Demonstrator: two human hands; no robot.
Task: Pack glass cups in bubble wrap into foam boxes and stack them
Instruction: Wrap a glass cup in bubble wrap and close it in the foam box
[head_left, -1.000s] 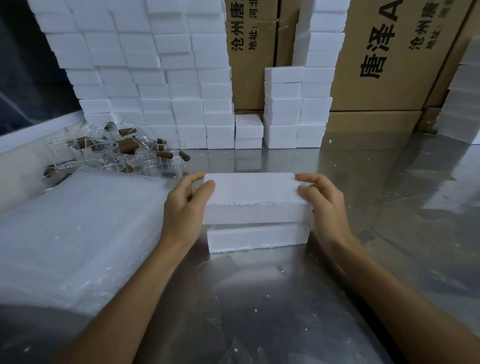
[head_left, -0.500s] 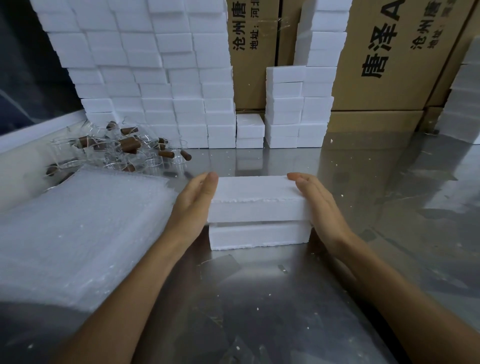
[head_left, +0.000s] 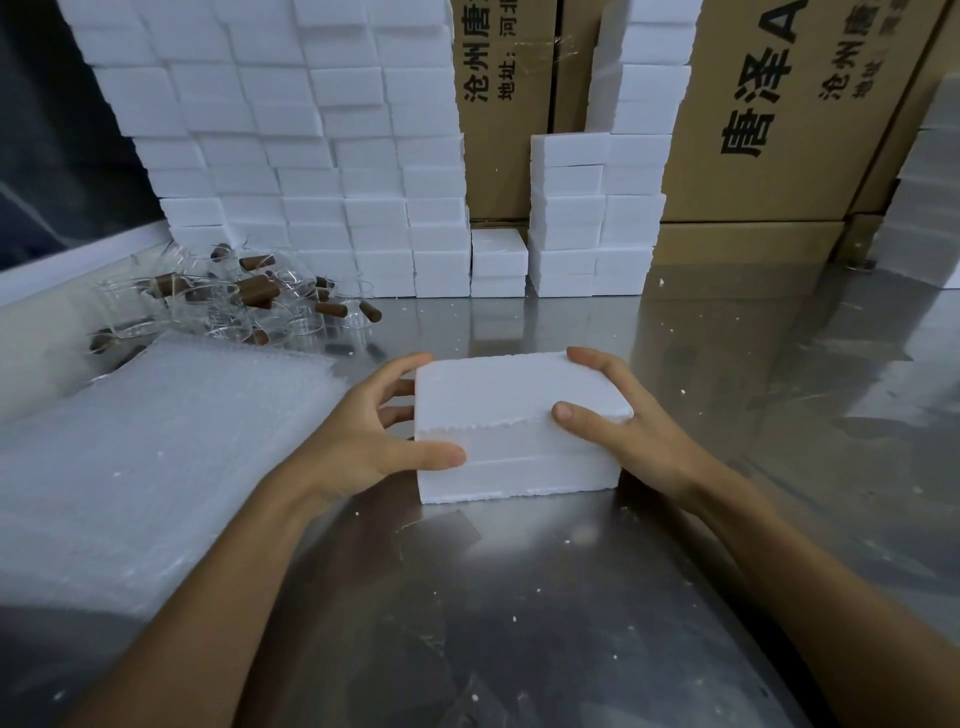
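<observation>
Foam box (head_left: 511, 415) rests on the metal table (head_left: 519, 623), centre. Left hand (head_left: 363, 441) grips its left end – thumb on the front face, fingers spread. Right hand (head_left: 623, 421) clasps the right end, thumb across the top edge. Bubble wrap (head_left: 156, 457) lies left – glass cups (head_left: 234, 306) behind it

Lid (head_left: 511, 387) is now sitting flush on the box (head_left: 519, 467), both hands (head_left: 358, 441) (head_left: 628, 431) shifting from flat pressing to gripping its ends.
</observation>
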